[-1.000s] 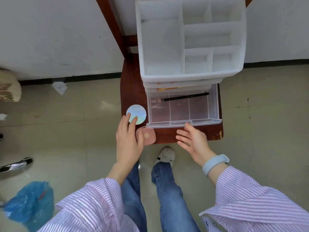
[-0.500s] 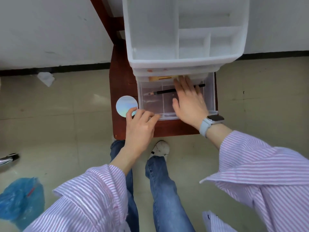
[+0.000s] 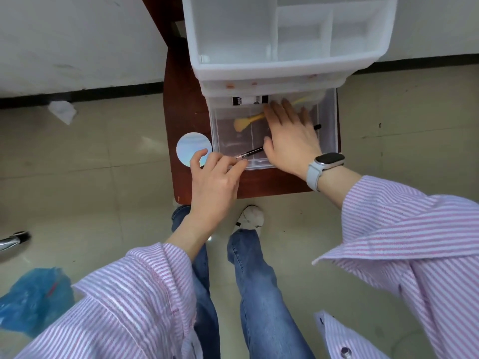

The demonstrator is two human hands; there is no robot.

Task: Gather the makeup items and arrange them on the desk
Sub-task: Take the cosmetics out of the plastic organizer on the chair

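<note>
Black, the thin pencil (image 3: 252, 152) lay near-left to far-right in the clear drawer (image 3: 330, 120); right hand (image 3: 291, 141) flat over it, left hand (image 3: 215, 177) loosely curled, holding nothing, above the red-brown desk (image 3: 184, 99) on pale floor tiles (image 3: 103, 177).

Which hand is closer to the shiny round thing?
Left. The left hand rests at the drawer's front corner, its thumb overlapping the shiny round disc. The right hand is farther away, reaching inside the clear drawer.

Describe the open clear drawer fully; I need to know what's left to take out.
The clear drawer is see-through plastic with thin dividers, pulled out from the white organizer's base over the dark red desk. Inside lie a tan brush and a thin black pencil. The right hand reaches in; left hand fingers touch its front edge.
</note>
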